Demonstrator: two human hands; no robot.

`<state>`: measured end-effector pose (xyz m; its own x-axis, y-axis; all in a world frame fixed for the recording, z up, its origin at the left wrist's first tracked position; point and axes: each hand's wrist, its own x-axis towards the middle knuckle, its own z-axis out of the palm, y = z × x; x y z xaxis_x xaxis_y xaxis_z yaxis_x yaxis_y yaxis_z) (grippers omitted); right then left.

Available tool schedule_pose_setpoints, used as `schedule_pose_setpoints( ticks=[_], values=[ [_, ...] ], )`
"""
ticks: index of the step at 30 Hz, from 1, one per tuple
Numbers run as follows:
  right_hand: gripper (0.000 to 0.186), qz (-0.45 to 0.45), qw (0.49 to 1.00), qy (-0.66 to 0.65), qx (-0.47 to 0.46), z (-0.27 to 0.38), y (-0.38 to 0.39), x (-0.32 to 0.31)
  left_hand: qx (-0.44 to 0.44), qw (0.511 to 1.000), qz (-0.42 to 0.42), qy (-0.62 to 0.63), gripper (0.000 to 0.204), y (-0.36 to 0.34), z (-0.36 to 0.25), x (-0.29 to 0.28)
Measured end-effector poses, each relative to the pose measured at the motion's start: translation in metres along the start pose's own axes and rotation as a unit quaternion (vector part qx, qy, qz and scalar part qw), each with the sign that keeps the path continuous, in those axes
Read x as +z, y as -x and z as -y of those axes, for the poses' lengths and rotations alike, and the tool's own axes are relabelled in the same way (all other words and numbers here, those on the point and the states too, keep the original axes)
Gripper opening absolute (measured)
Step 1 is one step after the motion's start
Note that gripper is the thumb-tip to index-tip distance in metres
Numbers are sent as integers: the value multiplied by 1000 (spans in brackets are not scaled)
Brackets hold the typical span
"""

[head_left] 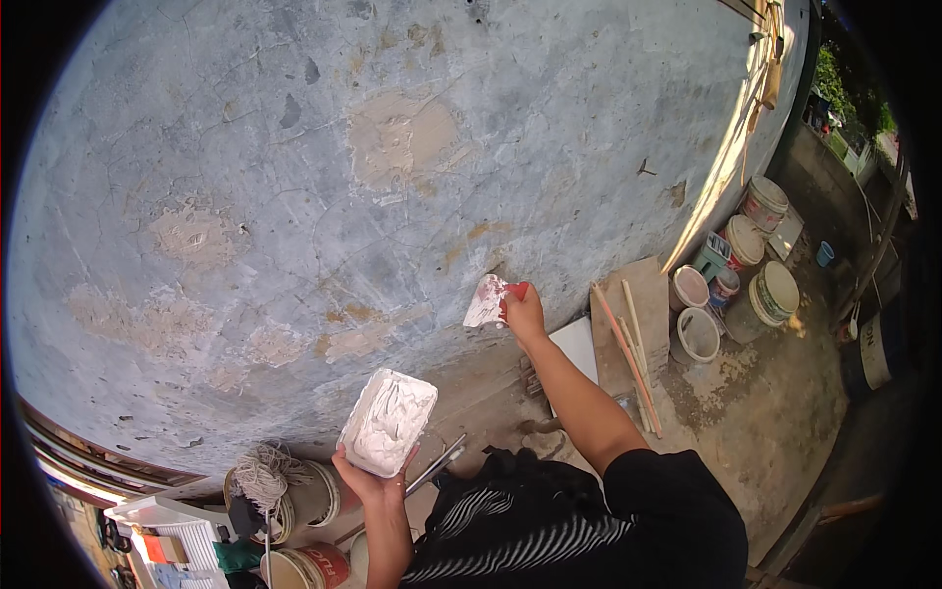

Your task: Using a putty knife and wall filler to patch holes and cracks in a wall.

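Note:
My right hand (524, 312) is closed round the red handle of a putty knife (485, 302). Its broad blade is smeared with whitish putty and lies at or close to the blue-grey wall (324, 196); whether it touches, I cannot tell. From below, my left hand (378, 476) grips a rectangular white tub (358, 454). Inside the tub is creamy putty (391, 422) with a ridged, scooped surface. The wall bears several rough beige patches, a large one (404, 139) above the knife and another (199, 234) farther left.
Several paint buckets (774, 294) stand on the concrete floor at right, beside a leaning board (628, 294) and thin wooden strips (628, 353). Lower left are more buckets (294, 567), a string mop (267, 476) and a white plastic rack (177, 525). A nail (647, 172) juts from the wall.

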<state>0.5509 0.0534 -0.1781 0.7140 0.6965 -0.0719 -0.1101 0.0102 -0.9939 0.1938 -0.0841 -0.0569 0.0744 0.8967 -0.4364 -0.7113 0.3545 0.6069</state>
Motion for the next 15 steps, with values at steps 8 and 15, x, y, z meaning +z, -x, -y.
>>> schedule_pose_setpoints(
  ticks=[8, 15],
  values=[
    [11, 20, 989, -123, 84, 15, 2, -4, -6, 1000, 4, 0, 73, 0, 3, -2],
    [11, 49, 981, -137, 125, 27, 7, -3, -4, 1000, -7, 17, 73, 0, 3, -8]
  ],
)
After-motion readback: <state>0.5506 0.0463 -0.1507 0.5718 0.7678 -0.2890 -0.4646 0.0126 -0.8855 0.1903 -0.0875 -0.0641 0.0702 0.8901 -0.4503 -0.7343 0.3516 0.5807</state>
